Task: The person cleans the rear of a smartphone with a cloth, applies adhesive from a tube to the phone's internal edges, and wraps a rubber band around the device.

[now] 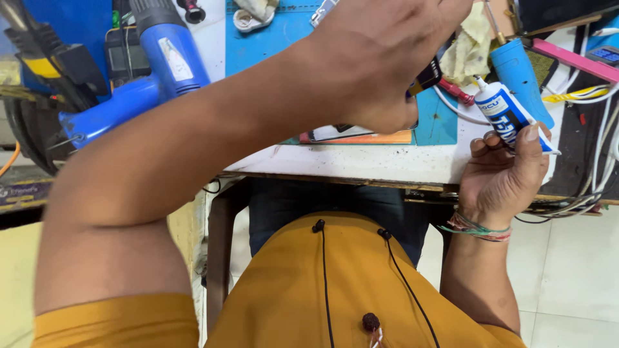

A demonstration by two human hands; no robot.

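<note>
Head view, looking straight down over my own chest to the bench edge.

Right hand (506, 171): fingers curled closed around a white-and-blue adhesive tube (509, 116), thumb laid along its body. The tube is tilted, its narrow nozzle pointing up and left, over the near right part of the white bench (361, 161). A bundle of coloured thread bands (477, 229) sits on that wrist.

Left hand (380, 55): raised across the frame, back of the hand toward the camera. Its fingers are bent down onto a dark flat device (422, 78), of which only a corner shows past the knuckles (probably a phone, though too much is hidden to be sure). I cannot tell how firmly the fingers grip, since the hand covers them. Below the hand, a thin flat panel (338, 133) lies on the blue work mat (271, 35), touching an orange sheet (380, 138).

Surroundings: a blue heat gun (145, 71) rests at the left of the bench, well apart from both hands. A light blue cylindrical tool (519, 74) lies just beside the tube, on its far side. A yellowish cloth (471, 45) sits near the left hand's knuckles. White cables (606, 142) trail along the right edge.
</note>
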